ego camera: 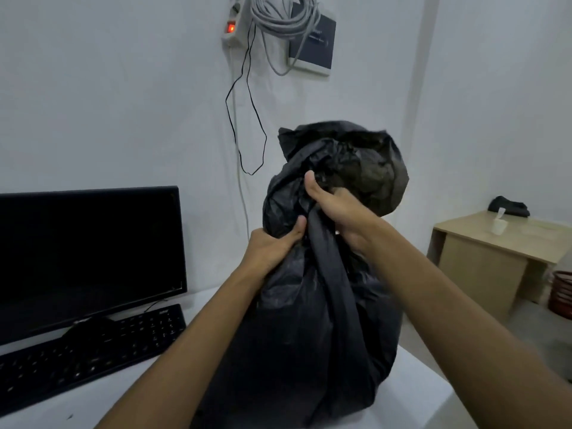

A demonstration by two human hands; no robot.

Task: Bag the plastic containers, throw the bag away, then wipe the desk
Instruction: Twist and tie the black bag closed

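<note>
Both hands clutch a black bag at its gathered neck; the left hand pinches the plastic with curled fingers, thumb up; the right hand grips higher, thumb pressed into the crumpled top; the bag stands full on the white worktop, its mouth bunched above the hands; a dark monitor and a black keyboard sit on the worktop, left of the bag; a wooden table stands well apart at right.
</note>
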